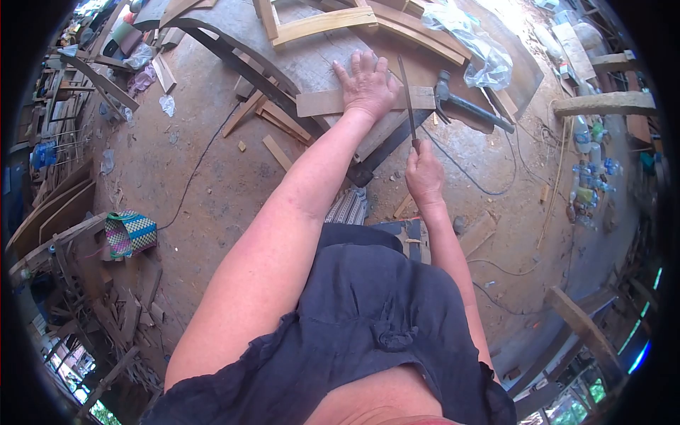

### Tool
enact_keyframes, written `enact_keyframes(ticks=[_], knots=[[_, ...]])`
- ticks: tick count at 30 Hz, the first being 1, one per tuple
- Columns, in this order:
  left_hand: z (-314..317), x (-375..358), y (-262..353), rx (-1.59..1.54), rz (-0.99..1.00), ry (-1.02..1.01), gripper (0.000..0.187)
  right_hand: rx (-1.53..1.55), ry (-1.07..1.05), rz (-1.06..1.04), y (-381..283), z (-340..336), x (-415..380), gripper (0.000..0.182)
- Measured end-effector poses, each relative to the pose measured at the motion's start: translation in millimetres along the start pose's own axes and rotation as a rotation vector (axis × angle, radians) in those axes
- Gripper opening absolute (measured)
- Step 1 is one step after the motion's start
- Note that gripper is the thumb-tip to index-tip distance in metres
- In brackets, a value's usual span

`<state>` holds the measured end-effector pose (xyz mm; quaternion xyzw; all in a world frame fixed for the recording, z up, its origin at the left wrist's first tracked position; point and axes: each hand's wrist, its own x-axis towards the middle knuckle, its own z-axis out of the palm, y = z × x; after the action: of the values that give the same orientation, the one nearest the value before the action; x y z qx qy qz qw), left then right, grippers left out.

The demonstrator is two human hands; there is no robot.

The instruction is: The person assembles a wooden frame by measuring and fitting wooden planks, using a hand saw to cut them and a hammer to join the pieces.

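On the dusty workshop floor (212, 184), scattered with offcuts, your wooden strip (333, 101) lies across a dark plank (386, 145), with a hammer (467, 103) just beside it. Your left hand (367, 86) presses flat on the strip, fingers (358, 67) spread, while your right hand (423, 173) is clamped around the thin blade (406, 95). You seem to be mid-cut or marking; next calls for steady pressure.

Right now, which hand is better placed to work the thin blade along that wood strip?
Probably the right hand: it already grasps the blade over the wood strip. The left hand lies flat, pressing the strip down.
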<state>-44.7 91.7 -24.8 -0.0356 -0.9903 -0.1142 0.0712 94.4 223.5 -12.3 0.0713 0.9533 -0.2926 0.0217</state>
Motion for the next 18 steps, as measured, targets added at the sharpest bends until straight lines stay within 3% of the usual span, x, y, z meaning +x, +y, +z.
enact_keyframes(ticks=[11,18], knots=[[1,0,0,0.002,-0.002,-0.005,0.05,0.01,0.045,0.016,-4,2,-8,0.016],[2,0,-1,0.003,0.005,0.018,0.049,-0.061,-0.061,0.078,-10,-11,-4,0.018]])
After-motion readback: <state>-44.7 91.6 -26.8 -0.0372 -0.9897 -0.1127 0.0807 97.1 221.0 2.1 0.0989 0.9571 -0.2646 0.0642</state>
